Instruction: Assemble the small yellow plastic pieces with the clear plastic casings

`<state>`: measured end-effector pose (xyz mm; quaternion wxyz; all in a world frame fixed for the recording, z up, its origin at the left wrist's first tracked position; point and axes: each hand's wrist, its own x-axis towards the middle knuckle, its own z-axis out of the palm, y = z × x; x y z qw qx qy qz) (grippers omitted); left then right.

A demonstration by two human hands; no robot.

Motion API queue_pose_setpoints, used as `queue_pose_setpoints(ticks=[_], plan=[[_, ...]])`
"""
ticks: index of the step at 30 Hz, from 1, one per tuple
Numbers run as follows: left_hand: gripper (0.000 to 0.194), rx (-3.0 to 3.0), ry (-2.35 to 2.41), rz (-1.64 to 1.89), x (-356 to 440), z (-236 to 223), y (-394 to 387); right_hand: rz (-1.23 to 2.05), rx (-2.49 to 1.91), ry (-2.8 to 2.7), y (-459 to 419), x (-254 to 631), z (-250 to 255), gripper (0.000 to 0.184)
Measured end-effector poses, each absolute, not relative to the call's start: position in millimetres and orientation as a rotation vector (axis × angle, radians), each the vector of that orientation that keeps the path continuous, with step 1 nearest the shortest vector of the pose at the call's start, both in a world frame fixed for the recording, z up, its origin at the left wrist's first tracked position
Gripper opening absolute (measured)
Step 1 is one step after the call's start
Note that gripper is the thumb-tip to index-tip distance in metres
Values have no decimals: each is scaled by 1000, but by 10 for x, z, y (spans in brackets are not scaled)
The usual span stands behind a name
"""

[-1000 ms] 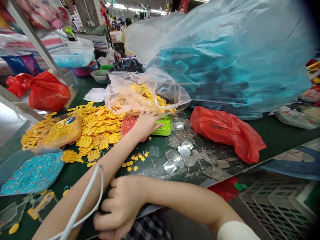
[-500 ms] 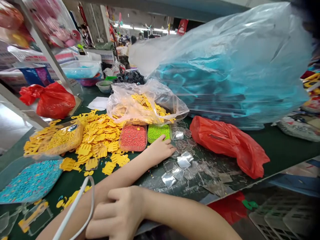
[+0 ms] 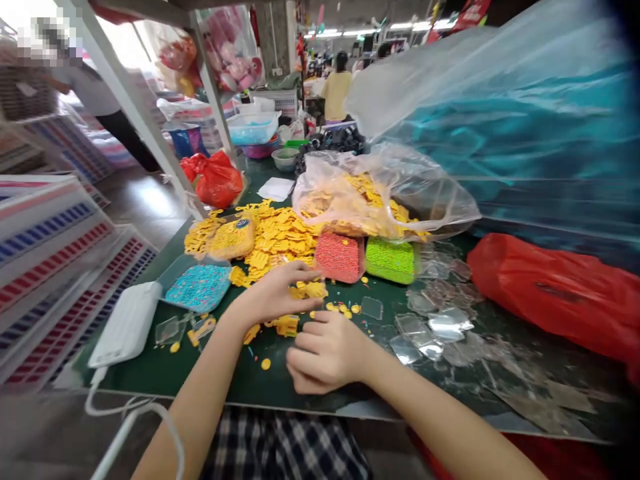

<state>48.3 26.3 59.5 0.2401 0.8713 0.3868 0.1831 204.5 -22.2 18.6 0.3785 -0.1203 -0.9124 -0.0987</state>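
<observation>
Yellow pieces (image 3: 286, 326) just beside right hand (image 3: 325, 352)

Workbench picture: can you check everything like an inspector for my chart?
surface: green table, with small bits scattered on it.
job's things: yellow plastic pieces; trays of red beads, green beads and blue beads.
clutter: clear plastic squares, clear bag, red bag.
hands: left hand open above yellow pieces; right hand with fingers curled, grip unclear.
cables: white cable running from white box.
surroundings: shelf post, person in yellow shirt far off.
</observation>
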Motion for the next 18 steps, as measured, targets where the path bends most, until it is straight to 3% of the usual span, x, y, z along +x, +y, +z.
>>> queue_pose_setpoints(ticks=[4,8,15,18], plan=[[41,2139,1273,402,-162,434,1,-12,-687,-2669,-158,2023,137,22],[41,2095,1313,438,-291,195,-136,155,-1036,-2818,-109,2014,191,17],[37,2247,1166,493,-140,0,-100,261,-1331,-2871,-68,2030,293,37],[35,2283,1119,459,-127,-3,-82,249,-1298,-2888,-49,2030,242,38]])
